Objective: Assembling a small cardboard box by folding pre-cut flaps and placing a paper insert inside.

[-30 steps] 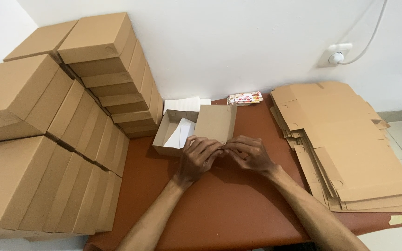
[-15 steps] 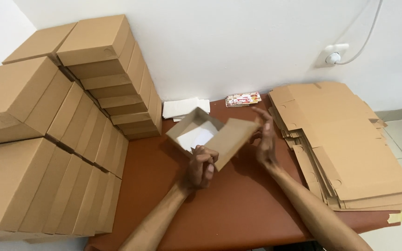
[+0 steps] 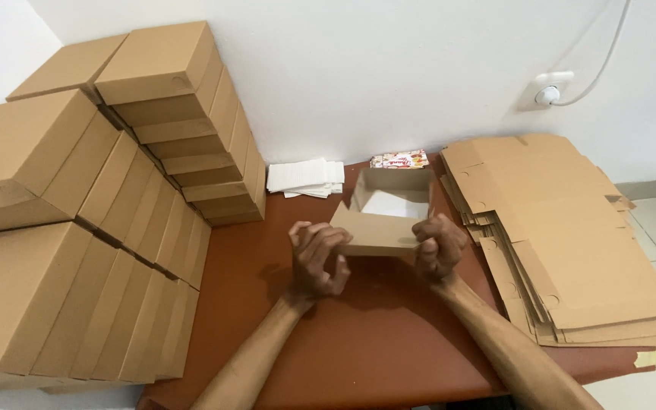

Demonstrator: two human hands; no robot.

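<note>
A small brown cardboard box [image 3: 389,209] sits open on the reddish-brown table [image 3: 373,342], with white paper inside it. Its lid flap leans toward me. My left hand [image 3: 316,258] grips the flap's left end with curled fingers. My right hand [image 3: 438,244] grips the flap's right end. Both forearms reach in from the bottom edge.
Stacks of closed brown boxes [image 3: 100,205] fill the left side. A pile of flat cardboard blanks [image 3: 563,235] lies on the right. White folded papers [image 3: 305,177] and a small colourful packet [image 3: 400,159] lie by the wall. A wall socket [image 3: 548,91] with a white cable is above.
The box has been turned so its lid flap now faces me, and both hands have moved to hold the flap's two ends.
</note>
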